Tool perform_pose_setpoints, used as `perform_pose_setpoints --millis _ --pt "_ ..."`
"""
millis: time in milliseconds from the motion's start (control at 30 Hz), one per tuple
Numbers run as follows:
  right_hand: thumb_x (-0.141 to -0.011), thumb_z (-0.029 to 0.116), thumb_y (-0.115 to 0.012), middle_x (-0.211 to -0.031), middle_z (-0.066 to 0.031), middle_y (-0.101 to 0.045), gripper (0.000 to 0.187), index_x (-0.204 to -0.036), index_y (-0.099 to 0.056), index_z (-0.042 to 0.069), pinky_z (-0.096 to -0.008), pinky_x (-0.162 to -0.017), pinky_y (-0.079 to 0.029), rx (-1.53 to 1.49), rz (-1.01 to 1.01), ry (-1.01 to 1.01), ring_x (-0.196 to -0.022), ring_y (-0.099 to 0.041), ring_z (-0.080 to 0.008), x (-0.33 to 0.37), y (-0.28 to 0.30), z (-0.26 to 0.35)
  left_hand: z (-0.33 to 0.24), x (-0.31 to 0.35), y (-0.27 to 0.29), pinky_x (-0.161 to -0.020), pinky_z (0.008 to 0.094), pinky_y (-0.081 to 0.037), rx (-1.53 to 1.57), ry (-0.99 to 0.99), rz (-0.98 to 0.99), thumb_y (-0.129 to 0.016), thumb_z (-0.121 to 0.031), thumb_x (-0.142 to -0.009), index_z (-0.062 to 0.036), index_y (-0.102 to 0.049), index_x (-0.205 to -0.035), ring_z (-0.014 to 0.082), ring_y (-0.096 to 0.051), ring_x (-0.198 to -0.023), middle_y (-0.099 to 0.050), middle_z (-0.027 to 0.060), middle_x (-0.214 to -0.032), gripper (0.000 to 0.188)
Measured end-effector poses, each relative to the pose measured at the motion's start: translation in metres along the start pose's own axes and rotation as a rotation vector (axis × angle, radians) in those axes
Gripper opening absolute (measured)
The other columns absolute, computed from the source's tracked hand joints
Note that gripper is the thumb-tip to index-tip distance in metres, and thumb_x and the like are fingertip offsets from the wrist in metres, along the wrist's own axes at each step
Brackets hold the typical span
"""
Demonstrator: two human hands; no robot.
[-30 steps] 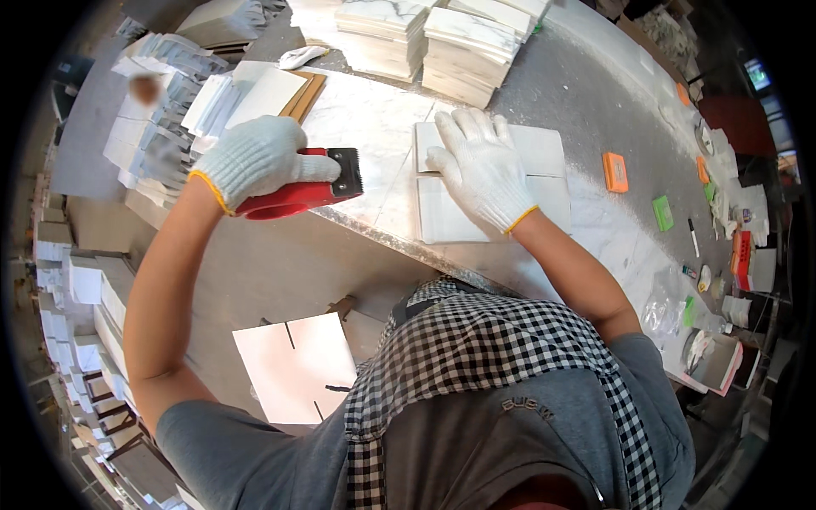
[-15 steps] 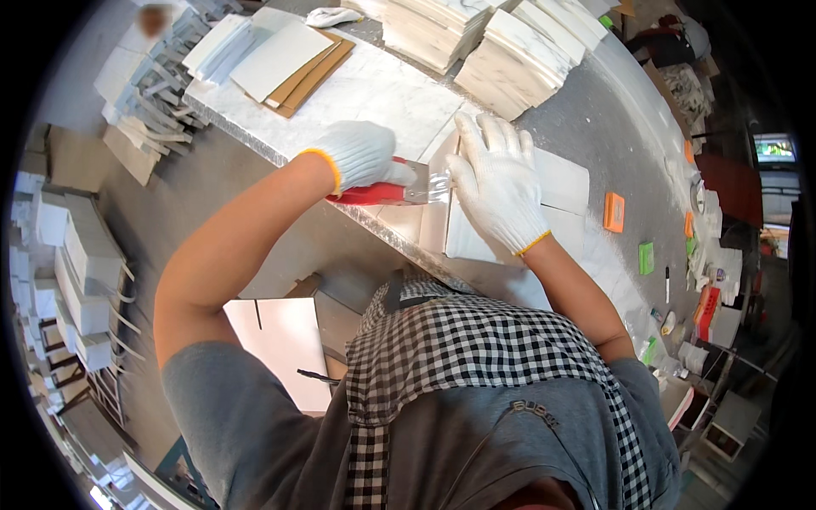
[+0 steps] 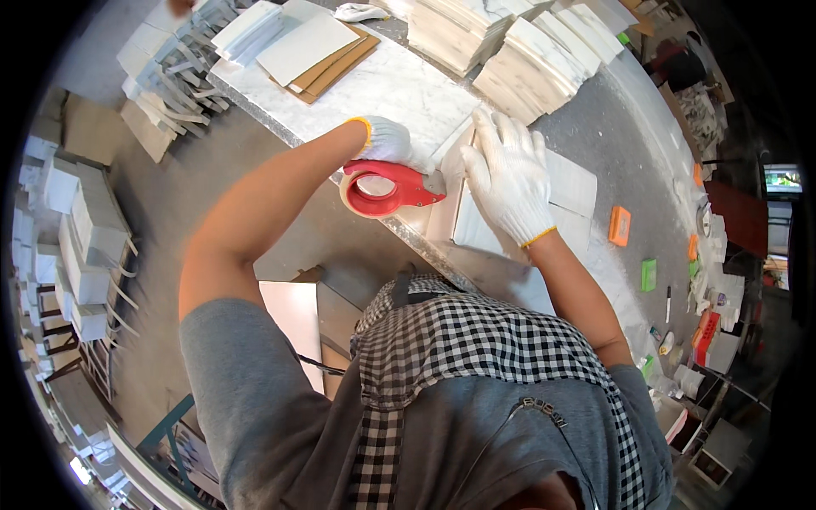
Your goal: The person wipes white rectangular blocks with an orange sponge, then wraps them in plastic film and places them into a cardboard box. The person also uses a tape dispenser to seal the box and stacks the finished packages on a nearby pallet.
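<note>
My left hand (image 3: 387,143), in a white knit glove with a yellow cuff, is closed on a red tape dispenser (image 3: 416,187). The dispenser's open ring faces up, and its metal end sits close to the side of a low box (image 3: 444,219). The glove hides part of its upper edge. My right hand (image 3: 514,178), gloved the same way, lies flat on the box with fingers stretched toward its far side. Pale flat slabs (image 3: 571,183) lie just right of that hand.
Stacks of marble-patterned tiles (image 3: 527,72) stand at the back of the worktable (image 3: 399,85). White sheets (image 3: 306,47) over brown cardboard (image 3: 344,70) lie far left. To the right are an orange block (image 3: 620,226), a green block (image 3: 648,274) and a marker (image 3: 668,297).
The dispenser has turned and come nearer the box, showing its ring. A clear strip of tape stretched from it to the box before; I cannot make that strip out now. The right hand stays on the box.
</note>
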State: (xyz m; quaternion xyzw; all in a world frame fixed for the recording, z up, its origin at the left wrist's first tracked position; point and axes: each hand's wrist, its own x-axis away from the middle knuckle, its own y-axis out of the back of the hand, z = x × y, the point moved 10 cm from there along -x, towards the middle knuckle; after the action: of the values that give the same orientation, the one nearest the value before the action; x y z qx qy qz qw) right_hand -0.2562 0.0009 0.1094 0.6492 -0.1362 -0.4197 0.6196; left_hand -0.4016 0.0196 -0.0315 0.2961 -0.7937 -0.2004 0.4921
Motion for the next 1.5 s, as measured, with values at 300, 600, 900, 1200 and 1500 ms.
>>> perform_pose_setpoints --millis 300,600,900,1200,1500 --pt "-0.096 0.034 -0.059 -0.120 -0.0174 -0.064 0.045 -0.130 -0.063 0.004 -0.0513 -0.101 -0.039 -0.060 -0.121 0.050 -0.114 -0.057 -0.0363 0.005 0.015 -0.002 0.025 0.039 0.066 -0.076 0.0429 -0.055 -0.180 0.155 -0.686 -0.063 -0.041 -0.089 0.0009 -0.073 -0.099 0.0367 -0.072 -0.084 -0.073 0.0239 -0.091 0.044" --pt "-0.099 0.029 -0.061 -0.128 -0.0199 -0.065 0.042 -0.130 -0.064 0.001 -0.0449 -0.105 -0.044 -0.419 -0.173 -0.089 -0.119 -0.059 -0.0368 0.012 0.016 -0.036 0.043 0.011 0.025 -0.086 0.0481 -0.047 -0.498 0.362 -1.179 -0.070 -0.030 -0.091 -0.0062 -0.062 -0.104 0.0321 -0.069 -0.087 -0.072 0.0130 -0.089 0.029" --pt "-0.100 0.038 -0.058 -0.130 -0.0202 -0.066 0.047 -0.130 -0.065 0.002 -0.0419 -0.107 -0.044 -0.476 -0.180 -0.341 -0.123 -0.060 -0.0354 0.033 0.036 -0.114 -0.029 0.011 -0.005 -0.094 0.0404 -0.049 0.823 -0.263 -1.457 -0.049 -0.032 -0.106 0.0031 -0.066 -0.119 0.0323 -0.065 -0.104 -0.070 0.0232 -0.110 0.041" --pt "-0.102 0.052 -0.058 -0.153 -0.0149 -0.050 0.072 -0.153 -0.046 0.003 -0.0338 -0.118 -0.034 -1.282 -0.050 -0.843 -0.142 -0.047 -0.0228 0.103 -0.037 -0.223 -0.004 -0.041 -0.058 -0.092 0.0449 -0.050 0.803 -0.239 -1.231 -0.043 -0.042 -0.107 0.0012 -0.069 -0.117 0.0402 -0.066 -0.107 -0.070 0.0266 -0.112 0.051" --pt "-0.101 0.039 -0.063 -0.129 -0.0050 -0.066 0.045 -0.130 -0.066 0.005 -0.0299 -0.105 -0.045 -1.220 0.057 -0.823 -0.118 -0.059 -0.0158 0.098 -0.034 -0.214 0.022 -0.086 -0.103 -0.102 0.0415 -0.049 1.335 -0.289 -1.036 -0.041 -0.042 -0.109 0.0031 -0.062 -0.130 0.0327 -0.065 -0.115 -0.069 0.0195 -0.124 0.054"
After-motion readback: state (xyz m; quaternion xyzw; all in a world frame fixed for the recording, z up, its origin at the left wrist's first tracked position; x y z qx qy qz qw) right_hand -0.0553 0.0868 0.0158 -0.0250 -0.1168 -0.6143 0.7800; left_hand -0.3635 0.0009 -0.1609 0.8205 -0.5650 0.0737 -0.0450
